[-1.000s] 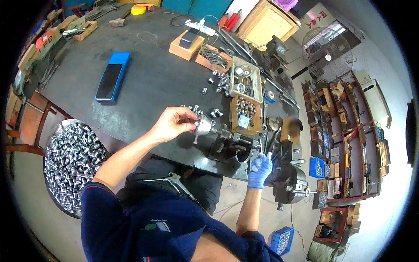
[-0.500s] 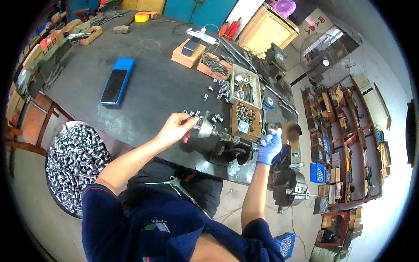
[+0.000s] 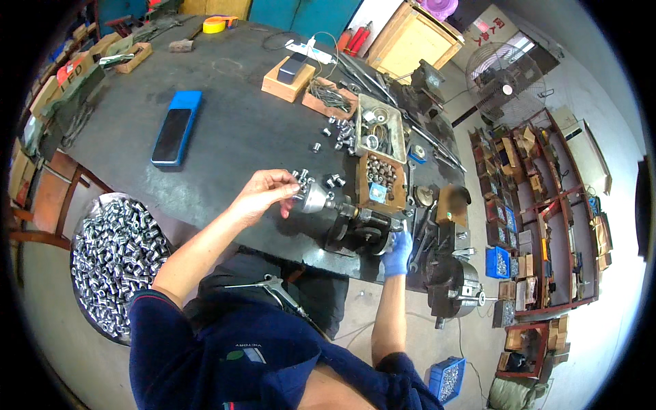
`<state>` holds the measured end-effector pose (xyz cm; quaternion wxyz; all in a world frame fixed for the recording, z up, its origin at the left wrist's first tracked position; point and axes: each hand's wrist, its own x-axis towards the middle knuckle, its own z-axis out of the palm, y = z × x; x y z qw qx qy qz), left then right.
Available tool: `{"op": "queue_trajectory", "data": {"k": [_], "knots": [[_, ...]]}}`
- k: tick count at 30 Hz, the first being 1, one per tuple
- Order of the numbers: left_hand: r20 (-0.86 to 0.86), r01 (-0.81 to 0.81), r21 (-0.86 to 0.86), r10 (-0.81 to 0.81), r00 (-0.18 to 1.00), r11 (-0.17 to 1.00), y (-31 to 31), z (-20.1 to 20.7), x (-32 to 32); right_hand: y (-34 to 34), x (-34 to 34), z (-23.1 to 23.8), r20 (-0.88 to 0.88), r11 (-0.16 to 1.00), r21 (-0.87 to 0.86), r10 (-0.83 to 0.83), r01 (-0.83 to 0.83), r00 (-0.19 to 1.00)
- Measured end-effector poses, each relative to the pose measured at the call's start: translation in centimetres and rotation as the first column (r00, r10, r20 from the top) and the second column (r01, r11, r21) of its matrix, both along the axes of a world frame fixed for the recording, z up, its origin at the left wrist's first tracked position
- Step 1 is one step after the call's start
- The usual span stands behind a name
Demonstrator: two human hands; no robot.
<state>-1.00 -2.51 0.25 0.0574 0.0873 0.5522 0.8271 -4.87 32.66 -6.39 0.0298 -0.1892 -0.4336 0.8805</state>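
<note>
Here our left hand (image 3: 263,195) curls at the metal chuck (image 3: 315,199) near the worktop's (image 3: 229,143) front edge, perhaps for easy reach, our gloved right hand (image 3: 396,255) beside its mount (image 3: 367,232), though what either's fingers pinch we can't tell.

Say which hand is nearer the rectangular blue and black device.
Left. The bare left hand is below and right of the device; the blue-gloved right hand, farther right.

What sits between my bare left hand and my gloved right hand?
In the head view, the silver cone-shaped chuck and then the dark metal fixture lie between the left hand and the gloved right hand.
</note>
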Motion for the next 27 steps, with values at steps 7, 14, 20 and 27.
{"op": "queue_trajectory", "data": {"k": [7, 14, 20, 27], "knots": [[-0.005, -0.238, -0.387, 0.256, 0.967, 0.891, -9.3, -0.6, 5.9, -0.4, -4.9, 5.6, -0.285, 0.997, 0.074, -0.013, 0.035, 0.958], [-0.201, -0.356, -0.921, 0.594, 0.779, 0.156, -20.4, -2.5, 18.1, 0.1, 3.0, 7.1, -0.603, 0.987, -0.159, -0.073, -0.029, 0.794], [-0.418, -0.414, -0.9, 0.528, 0.739, -0.132, -17.9, -2.5, 15.1, 2.2, 6.1, 0.9, -0.285, 0.979, -0.148, 0.095, -0.142, 0.954], [-0.348, -0.374, -0.923, 0.22, 0.911, 0.091, -3.9, -3.2, -0.7, -0.3, 2.6, -1.1, -0.162, 0.99, -0.015, -0.143, 0.143, 0.976]]}}
